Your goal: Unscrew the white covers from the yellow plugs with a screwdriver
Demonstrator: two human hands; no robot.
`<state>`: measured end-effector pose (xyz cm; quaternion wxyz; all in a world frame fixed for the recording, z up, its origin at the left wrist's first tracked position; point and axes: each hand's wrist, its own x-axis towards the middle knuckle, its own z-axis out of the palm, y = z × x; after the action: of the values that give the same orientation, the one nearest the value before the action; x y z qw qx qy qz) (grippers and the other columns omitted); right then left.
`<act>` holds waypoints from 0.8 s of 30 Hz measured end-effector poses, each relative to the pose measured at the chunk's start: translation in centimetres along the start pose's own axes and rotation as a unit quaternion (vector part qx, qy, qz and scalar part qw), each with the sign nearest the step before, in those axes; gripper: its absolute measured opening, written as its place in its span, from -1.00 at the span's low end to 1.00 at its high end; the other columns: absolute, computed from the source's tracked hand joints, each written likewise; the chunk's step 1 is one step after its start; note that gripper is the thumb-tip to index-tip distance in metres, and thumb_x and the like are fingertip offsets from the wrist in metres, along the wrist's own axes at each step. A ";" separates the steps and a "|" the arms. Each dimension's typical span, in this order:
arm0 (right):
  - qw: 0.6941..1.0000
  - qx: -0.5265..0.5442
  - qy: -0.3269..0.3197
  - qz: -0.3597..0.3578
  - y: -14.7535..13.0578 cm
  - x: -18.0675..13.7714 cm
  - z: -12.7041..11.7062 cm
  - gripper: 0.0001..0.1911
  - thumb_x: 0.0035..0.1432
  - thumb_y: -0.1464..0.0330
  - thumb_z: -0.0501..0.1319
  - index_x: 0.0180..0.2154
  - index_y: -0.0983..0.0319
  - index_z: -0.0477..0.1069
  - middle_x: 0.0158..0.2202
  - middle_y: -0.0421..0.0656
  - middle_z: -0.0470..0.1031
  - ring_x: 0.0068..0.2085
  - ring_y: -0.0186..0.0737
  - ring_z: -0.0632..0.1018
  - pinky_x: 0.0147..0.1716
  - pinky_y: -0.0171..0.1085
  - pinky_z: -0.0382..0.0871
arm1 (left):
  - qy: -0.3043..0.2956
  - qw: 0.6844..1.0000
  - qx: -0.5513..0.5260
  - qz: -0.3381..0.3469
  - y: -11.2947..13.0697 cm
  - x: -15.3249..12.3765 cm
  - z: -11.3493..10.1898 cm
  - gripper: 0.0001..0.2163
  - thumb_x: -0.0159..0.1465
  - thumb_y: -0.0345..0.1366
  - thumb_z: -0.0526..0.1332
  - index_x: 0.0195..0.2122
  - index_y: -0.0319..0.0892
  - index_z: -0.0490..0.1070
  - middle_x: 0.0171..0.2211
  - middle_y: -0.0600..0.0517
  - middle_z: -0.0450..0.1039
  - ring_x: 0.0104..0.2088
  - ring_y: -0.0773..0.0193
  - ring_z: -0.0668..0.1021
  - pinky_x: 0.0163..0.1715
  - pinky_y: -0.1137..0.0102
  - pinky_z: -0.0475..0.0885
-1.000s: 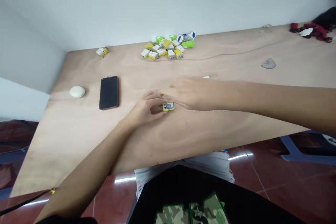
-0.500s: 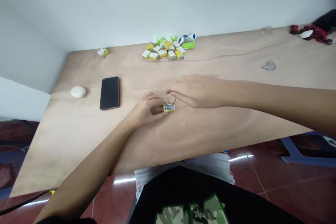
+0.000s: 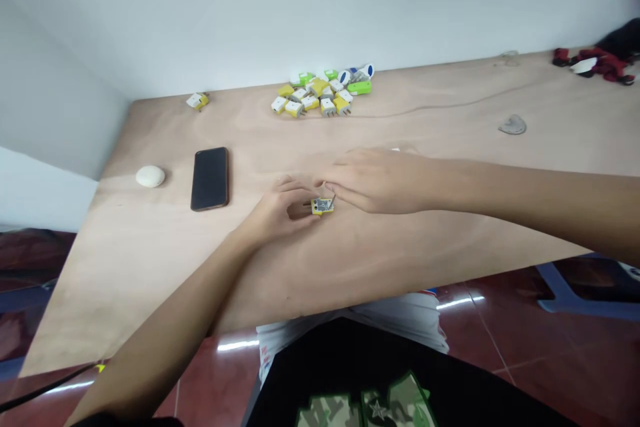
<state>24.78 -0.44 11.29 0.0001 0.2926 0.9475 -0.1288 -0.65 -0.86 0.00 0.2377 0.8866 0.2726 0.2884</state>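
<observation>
The fingers of the left hand (image 3: pixel 275 212) pinch a small yellow plug (image 3: pixel 321 206), open face up, at the table (image 3: pixel 400 247); those of the right hand (image 3: pixel 383 180) close round a thin metal tool (image 3: pixel 332 199), its tip at that face; leftward lie a dark phone (image 3: pixel 210 179) and a white oval object (image 3: pixel 151 177), and farther back, by the wall (image 3: pixel 400 7), heaped plugs (image 3: pixel 310 102)
</observation>
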 end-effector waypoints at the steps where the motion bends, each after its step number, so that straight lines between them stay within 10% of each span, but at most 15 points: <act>1: 1.000 -0.002 0.001 -0.005 0.0 0.0 0.1 -0.65 0.55 0.40 0.05 0.13 0.29 0.57 -0.10 0.03 0.69 -0.15 -0.05 0.60 -0.18 -0.17 0.31 | 0.000 1.000 -0.001 -0.002 0.0 0.0 0.0 -0.71 0.39 -0.21 0.41 0.12 -0.06 0.63 0.06 -0.13 0.72 0.05 -0.03 0.72 0.09 0.06 0.54; 24: 0.991 -0.125 -0.027 -0.026 0.1 0.1 -0.2 -0.71 0.53 0.42 0.09 -0.05 0.29 0.60 -0.17 0.04 0.70 -0.23 -0.07 0.57 -0.23 -0.13 0.29 | -0.002 1.000 0.003 -0.004 0.1 0.0 0.0 -0.73 0.40 -0.20 0.40 0.09 -0.08 0.63 0.01 -0.12 0.73 0.01 0.01 0.72 0.07 0.07 0.53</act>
<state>24.74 -0.30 11.44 0.0592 0.2620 0.9631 -0.0169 -0.62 -0.86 0.06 0.2366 0.8867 0.2768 0.2848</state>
